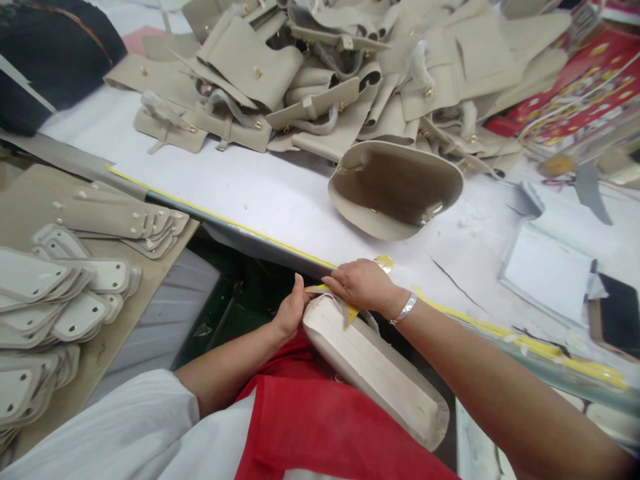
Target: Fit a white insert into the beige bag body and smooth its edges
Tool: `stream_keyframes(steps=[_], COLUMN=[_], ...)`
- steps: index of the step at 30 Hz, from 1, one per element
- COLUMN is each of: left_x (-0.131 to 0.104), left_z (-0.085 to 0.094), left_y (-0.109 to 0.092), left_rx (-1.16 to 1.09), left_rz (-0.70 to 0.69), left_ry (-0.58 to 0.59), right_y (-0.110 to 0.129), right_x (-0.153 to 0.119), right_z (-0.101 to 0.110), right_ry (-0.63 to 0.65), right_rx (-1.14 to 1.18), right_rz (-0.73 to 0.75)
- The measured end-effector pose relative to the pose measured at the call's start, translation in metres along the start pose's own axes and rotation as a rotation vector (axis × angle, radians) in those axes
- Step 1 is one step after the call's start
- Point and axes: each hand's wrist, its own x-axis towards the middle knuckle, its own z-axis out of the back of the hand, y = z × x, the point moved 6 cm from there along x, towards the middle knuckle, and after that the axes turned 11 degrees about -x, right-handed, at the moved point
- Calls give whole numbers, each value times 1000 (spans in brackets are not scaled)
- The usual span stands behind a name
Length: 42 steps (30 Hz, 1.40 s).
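Observation:
A long cream bag body (375, 370) with rounded ends lies aslant across my lap, its flat base facing up. At its far end a yellow strip of tape (351, 315) runs under my fingers, and a thin pale cord or edge loops beside it. My left hand (293, 310) is closed around the bag's far left corner, thumb raised. My right hand (364, 283), with a silver bracelet at the wrist, has its fingers bent down onto the yellow tape at the bag's end. The right fingertips are partly hidden.
On the white table stands an open beige bag (395, 193); behind it is a heap of beige bag parts (320, 93). A board (115, 313) at left carries stacked beige and white panels. A notebook (550, 260) and phone (617, 313) lie at right. Yellow tape lines the table edge (225, 230).

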Motion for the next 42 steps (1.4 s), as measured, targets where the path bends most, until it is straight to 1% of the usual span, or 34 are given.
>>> stream_keyframes(steps=[2,4,7,10,12,15,18,20,22,23,25,27,28,30,31,32,34,36,38,42], left_x=[1,1,1,-3,-8,-19,-32,-37,-37,-35,-29,-20,-16,-9,-7,-4,0,3,2,-3], left_z=[-4,-7,-15,-30,-40,-49,-57,-61,-62,-60,-51,-34,-24,-5,3,7,4,-4,-9,-5], left_y=[-11,-27,-55,-74,-78,-79,-77,-75,-74,-76,-80,-82,-82,-76,-70,-61,-40,-21,-10,-6], left_rx=[75,266,641,1077,1346,1637,1788,1824,1813,1782,1624,1316,1119,703,510,341,117,33,22,65], left_rz=[-46,-102,-237,-426,-533,-707,-872,-923,-915,-887,-773,-603,-528,-430,-398,-363,-250,-118,-40,-29], left_ry=[72,147,210,279,307,279,257,274,298,289,280,250,203,63,-10,-52,-51,-29,-26,-43], right_y=[-4,-10,-17,-21,-20,-17,-14,-12,-11,-10,-10,-9,-9,-9,-9,-8,-6,-2,1,4], right_x=[1,-1,-9,-20,-27,-35,-39,-39,-39,-38,-36,-33,-31,-28,-27,-25,-21,-19,-17,-17], right_z=[-2,-5,-7,-7,-6,-8,-12,-13,-12,-11,-9,-8,-7,-7,-7,-8,-8,-8,-8,-7], right_ry=[14,22,27,25,17,15,27,31,30,29,25,25,23,12,3,-6,-16,-18,-17,-26], right_rx=[3,16,55,104,129,149,149,141,128,117,92,74,70,73,75,76,77,81,84,78], right_rz=[-36,-79,-145,-218,-261,-302,-320,-318,-312,-309,-302,-286,-276,-251,-240,-227,-196,-161,-127,-80])
